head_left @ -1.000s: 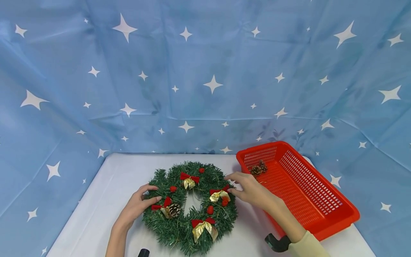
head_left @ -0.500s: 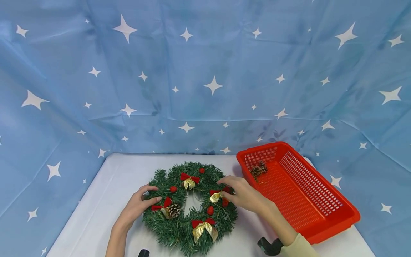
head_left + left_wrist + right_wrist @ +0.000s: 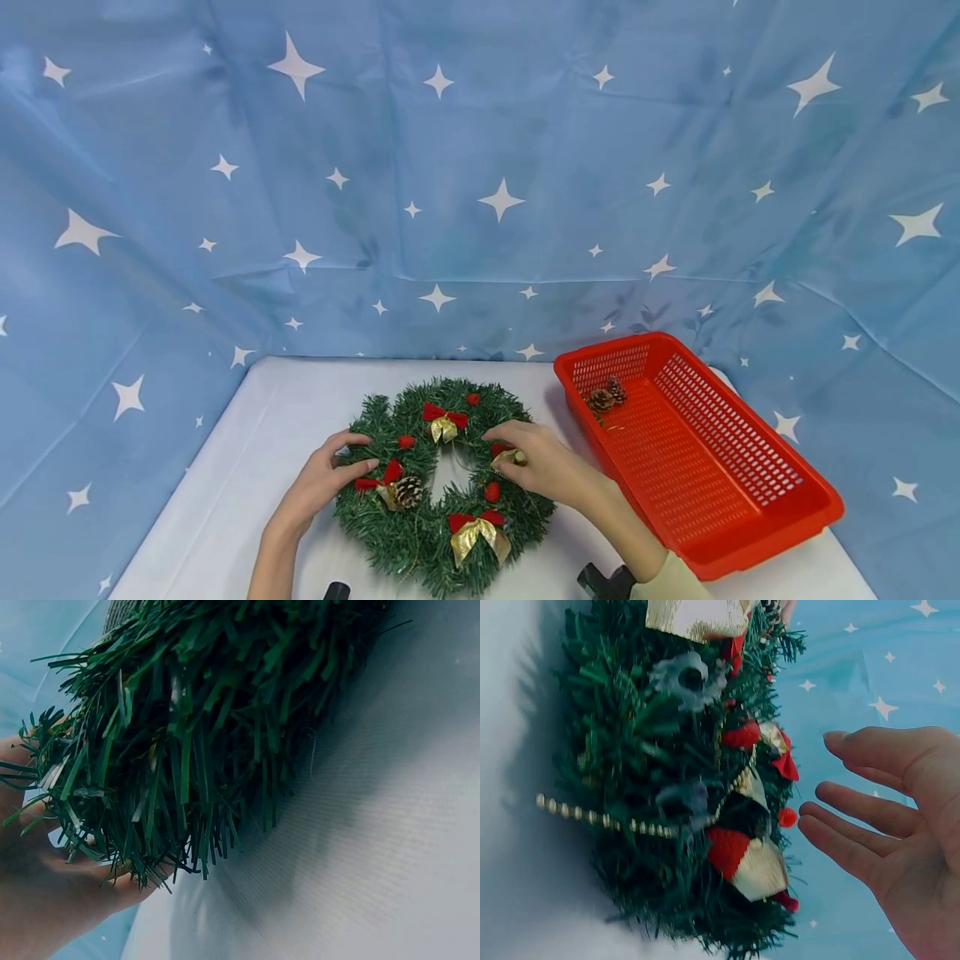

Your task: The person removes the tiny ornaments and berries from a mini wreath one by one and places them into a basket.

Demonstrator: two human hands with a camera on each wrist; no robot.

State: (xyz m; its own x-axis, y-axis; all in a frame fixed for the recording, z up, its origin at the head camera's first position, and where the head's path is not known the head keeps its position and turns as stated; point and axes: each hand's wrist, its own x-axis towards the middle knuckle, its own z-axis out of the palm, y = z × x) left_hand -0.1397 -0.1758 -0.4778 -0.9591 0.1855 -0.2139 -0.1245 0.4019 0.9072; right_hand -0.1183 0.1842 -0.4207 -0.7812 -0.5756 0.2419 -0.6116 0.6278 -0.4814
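- Two bare hands are at a green wreath [image 3: 390, 533], which lies flat on a white counter [image 3: 288, 400] at the near edge of the head view.
- Left hand [image 3: 322, 475]: at the wreath's 9 to 10 o'clock, resting on the greenery, thumb and fingers spread well apart; greenery hides some of the fingers in the left wrist view.
- Right hand [image 3: 543, 462]: over the wreath's 2 to 3 o'clock, spread, holding nothing; the right wrist view shows its fingers apart from the wreath.
- Under this hand, a red-and-gold bow [image 3: 499, 450] is partly hidden.
- Other bows sit at 12 o'clock [image 3: 444, 423], 5 o'clock [image 3: 478, 537] and 9 o'clock [image 3: 388, 485], the last touching a pinecone [image 3: 408, 492].
- Gold beads [image 3: 615, 820] trail across the wreath's side.
- Toward 3 o'clock from the wreath stands a red basket [image 3: 697, 450], with small pinecones [image 3: 602, 400] at its own 10 o'clock.
- Beyond, at 12 o'clock, hangs a blue star-patterned cloth [image 3: 480, 125].
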